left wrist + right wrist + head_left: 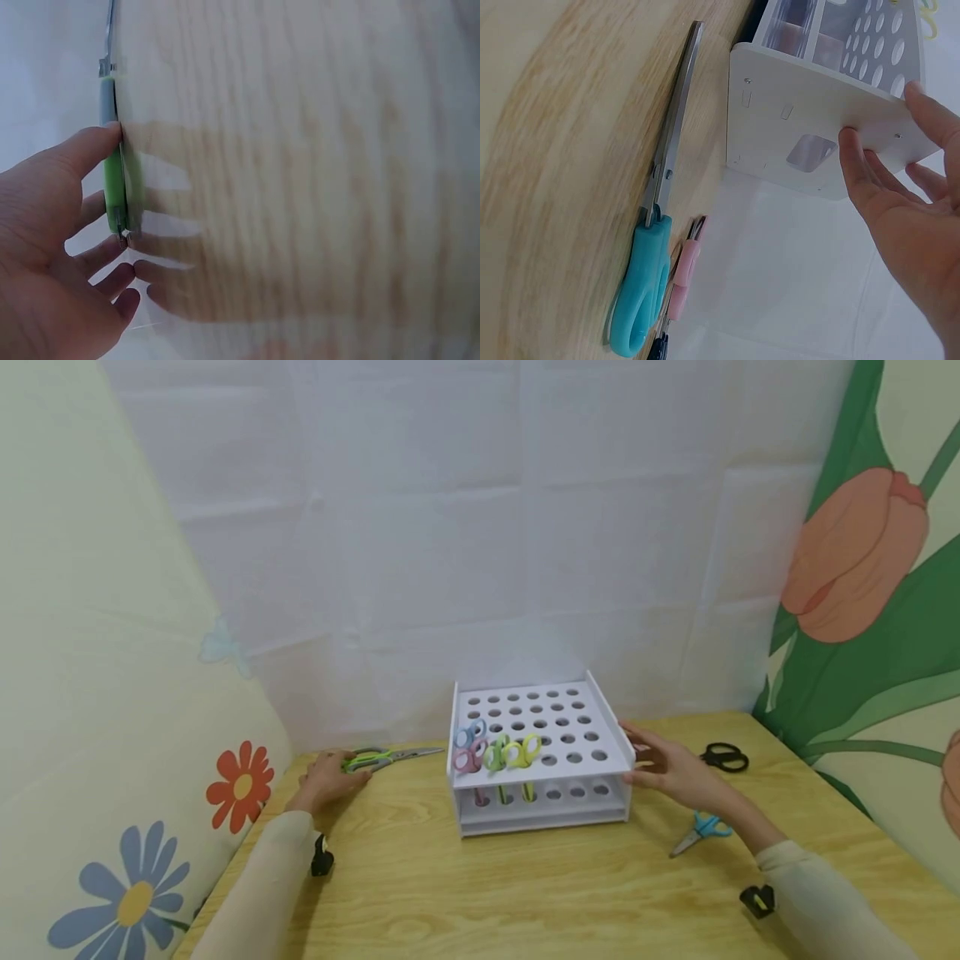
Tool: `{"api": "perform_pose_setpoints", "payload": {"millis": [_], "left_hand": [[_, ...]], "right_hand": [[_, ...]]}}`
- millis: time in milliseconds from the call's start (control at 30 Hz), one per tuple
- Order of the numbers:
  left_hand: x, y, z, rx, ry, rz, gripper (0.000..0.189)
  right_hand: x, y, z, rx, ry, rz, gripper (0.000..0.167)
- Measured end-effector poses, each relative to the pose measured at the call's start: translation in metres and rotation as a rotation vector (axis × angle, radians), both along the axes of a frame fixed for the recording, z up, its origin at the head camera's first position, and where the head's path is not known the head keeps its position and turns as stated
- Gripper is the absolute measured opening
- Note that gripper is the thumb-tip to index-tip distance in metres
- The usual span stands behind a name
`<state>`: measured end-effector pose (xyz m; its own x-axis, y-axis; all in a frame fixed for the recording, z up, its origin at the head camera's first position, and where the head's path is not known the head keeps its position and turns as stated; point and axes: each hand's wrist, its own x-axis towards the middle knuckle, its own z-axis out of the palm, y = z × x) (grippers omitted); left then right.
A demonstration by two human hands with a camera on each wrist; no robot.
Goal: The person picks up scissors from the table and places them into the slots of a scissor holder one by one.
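A white rack (558, 771) with rows of round holes stands mid-table, holding several small scissors by their handles, among them yellow scissors (522, 750) and pink scissors (470, 757). My right hand (678, 771) lies along the rack's right side, fingers extended against the side panel (780, 112) and thumb at its top edge. To the left, my left hand (326, 779) is at the handles of green-and-grey scissors (369, 760) lying flat. In the left wrist view its thumb touches the green handle (113, 176), while the other fingers spread loosely along the tabletop.
Blue scissors (701, 832) lie right of the rack, near my right forearm. Black-handled scissors (725, 757) lie farther back. Pink-handled scissors (684, 274) show beyond the blue pair in the right wrist view. A white cloth (420, 543) hangs behind the table.
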<state>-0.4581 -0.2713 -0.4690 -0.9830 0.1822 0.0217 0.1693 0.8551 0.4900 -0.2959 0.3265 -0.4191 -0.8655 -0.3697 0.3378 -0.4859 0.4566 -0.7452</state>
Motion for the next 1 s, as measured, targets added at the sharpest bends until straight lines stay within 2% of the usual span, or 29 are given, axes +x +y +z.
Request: {"api": "perform_pose_setpoints", "payload": {"millis": [133, 433, 567, 767, 900, 1000], "left_hand": [[0.000, 0.001, 0.003, -0.003, 0.028, -0.008, 0.071], [0.010, 0.004, 0.002, -0.037, 0.077, 0.010, 0.068], [0.010, 0.005, 0.004, 0.035, 0.062, 0.017, 0.065], [0.003, 0.006, 0.004, 0.120, 0.077, 0.034, 0.063], [0.000, 0.003, 0.002, 0.187, 0.083, 0.046, 0.070], [0.001, -0.001, 0.000, 0.281, 0.048, 0.057, 0.078]], "right_hand": [[0.000, 0.000, 0.001, -0.005, 0.004, -0.001, 0.079], [-0.001, 0.000, -0.001, -0.008, 0.010, -0.001, 0.079], [-0.001, 0.000, -0.001, 0.000, 0.015, -0.004, 0.079], [-0.001, 0.001, 0.000, -0.013, 0.008, 0.003, 0.079], [-0.001, 0.000, 0.000, -0.013, 0.011, 0.004, 0.079], [-0.001, -0.001, -0.001, -0.014, 0.013, 0.006, 0.079]]}}
